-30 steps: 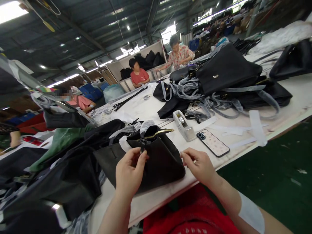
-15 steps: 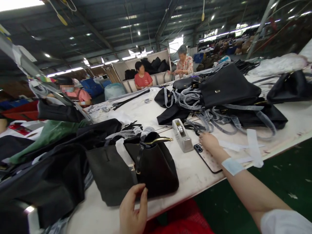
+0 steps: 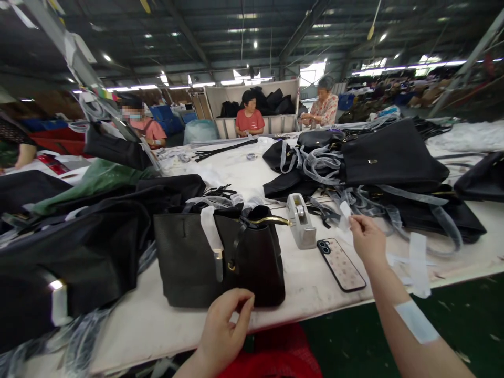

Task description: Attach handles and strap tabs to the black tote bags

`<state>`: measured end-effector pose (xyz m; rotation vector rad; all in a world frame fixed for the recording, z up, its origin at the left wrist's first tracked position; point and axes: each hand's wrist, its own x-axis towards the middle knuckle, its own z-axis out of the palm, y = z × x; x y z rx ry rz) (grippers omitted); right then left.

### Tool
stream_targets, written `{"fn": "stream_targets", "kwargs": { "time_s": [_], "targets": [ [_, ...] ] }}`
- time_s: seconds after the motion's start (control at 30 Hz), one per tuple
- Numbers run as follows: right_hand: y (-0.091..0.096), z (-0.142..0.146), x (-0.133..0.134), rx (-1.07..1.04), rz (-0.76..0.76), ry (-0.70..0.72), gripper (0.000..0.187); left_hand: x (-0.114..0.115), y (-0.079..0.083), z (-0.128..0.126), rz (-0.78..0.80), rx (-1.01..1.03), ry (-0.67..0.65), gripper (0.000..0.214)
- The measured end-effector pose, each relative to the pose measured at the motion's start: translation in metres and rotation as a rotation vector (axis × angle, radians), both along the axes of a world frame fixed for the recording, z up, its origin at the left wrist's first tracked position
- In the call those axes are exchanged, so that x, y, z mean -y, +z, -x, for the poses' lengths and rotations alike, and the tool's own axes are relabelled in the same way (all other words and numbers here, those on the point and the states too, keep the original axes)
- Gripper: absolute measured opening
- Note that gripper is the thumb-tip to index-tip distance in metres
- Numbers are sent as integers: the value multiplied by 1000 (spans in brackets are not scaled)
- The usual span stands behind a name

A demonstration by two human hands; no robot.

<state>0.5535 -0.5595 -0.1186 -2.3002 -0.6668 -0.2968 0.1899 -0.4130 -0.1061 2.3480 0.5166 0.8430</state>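
Note:
A black handbag (image 3: pixel 189 262) stands upright at the table's front, with a gold zipper end (image 3: pixel 271 220) sticking out on its right and a white wrap strip (image 3: pixel 211 229) over its front strap. My left hand (image 3: pixel 228 323) is just before the bag's lower edge, thumb and forefinger pinched together; whether anything is between them I cannot make out. Between the fingertips of my right hand (image 3: pixel 369 240) is a small white strip (image 3: pixel 345 211), raised over the table. Below and left of that hand lies a phone (image 3: pixel 342 265) in a patterned case, beside a grey tape dispenser (image 3: pixel 301 223).
More black bags (image 3: pixel 394 152) with plastic-wrapped straps are heaped at the right. Black bag pieces (image 3: pixel 90 252) and a green plastic sheet (image 3: pixel 90 184) cover the left. White strips (image 3: pixel 419 262) lie near the right front edge. Several people are beyond the table.
My right hand has moved away from the spot behind the phone and now lifts a white strip. The phone is uncovered. My left hand stays pinched by the bag; the view has shifted.

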Motion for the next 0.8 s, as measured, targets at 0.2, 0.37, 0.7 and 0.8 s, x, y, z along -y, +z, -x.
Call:
{"fn": "stream_targets", "kwargs": {
  "time_s": [0.2,0.37,0.7,0.8],
  "targets": [
    [26,132,9,-1052,-336,804,28,21,38,-21,150,31,-137,26],
    [11,197,-7,-1355,-273,971,36,22,40,-34,440,-41,-201,24],
    [50,202,-44,-746,-272,837,39,-4,40,5,448,-68,-16,19],
    [68,214,-65,-672,-155,854,43,-9,40,16,449,-73,18,21]
  ]
}}
